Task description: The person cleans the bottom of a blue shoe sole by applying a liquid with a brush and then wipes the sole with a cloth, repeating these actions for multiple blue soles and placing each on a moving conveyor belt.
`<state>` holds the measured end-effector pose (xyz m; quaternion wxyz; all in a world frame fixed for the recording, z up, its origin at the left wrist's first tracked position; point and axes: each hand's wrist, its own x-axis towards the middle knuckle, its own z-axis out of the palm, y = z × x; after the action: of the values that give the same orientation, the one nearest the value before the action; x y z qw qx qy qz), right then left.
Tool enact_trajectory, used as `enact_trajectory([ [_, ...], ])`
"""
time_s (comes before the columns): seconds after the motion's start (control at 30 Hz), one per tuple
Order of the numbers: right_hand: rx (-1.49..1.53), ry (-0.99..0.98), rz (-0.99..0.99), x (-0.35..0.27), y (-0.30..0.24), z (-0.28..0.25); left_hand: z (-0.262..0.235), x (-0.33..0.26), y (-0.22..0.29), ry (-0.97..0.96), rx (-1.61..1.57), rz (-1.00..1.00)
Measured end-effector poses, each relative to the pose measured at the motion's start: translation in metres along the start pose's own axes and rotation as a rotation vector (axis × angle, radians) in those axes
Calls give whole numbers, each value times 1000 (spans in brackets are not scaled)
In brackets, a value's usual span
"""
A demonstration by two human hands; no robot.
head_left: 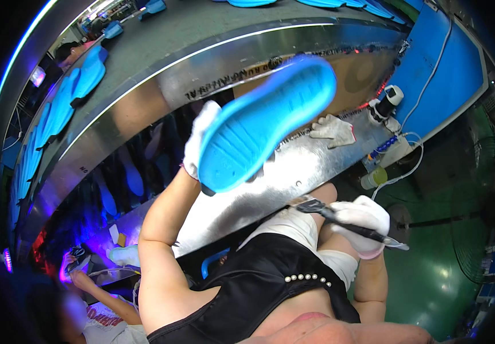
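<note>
A bright blue shoe sole (pixel 270 120) is held up over the metal bench, its hollow, ribbed side showing. My left hand (pixel 199 135), in a white glove, grips it along its left edge; most of the fingers are hidden behind the sole. Lower right, near my lap, my right hand (pixel 362 221), also white-gloved, is closed around the black handle of a flat brush (pixel 319 210). The brush's pale bristles point left toward my thighs, apart from the sole.
On the shiny bench (pixel 201 221) lies a spare white glove (pixel 333 131), near a black-and-white device (pixel 388 103) and a yellowish container (pixel 373 178). Beyond runs a conveyor belt (pixel 213 40) carrying blue soles (pixel 91 71). A co-worker (pixel 95 304) sits at lower left under purple light.
</note>
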<state>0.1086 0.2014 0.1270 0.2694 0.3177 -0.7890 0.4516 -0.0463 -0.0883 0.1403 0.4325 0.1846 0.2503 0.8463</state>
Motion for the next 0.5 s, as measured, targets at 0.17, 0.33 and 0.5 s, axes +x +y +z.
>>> enact_trajectory([
  [0.17, 48, 211, 321, 1, 8, 21, 41, 29, 72, -80, -47, 584],
  [0.33, 183, 314, 431, -18, 18, 36, 55, 17, 73, 333, 398, 361],
  [0.5, 442, 478, 709, -30, 30, 28, 107, -92, 153, 910, 2694, 769],
])
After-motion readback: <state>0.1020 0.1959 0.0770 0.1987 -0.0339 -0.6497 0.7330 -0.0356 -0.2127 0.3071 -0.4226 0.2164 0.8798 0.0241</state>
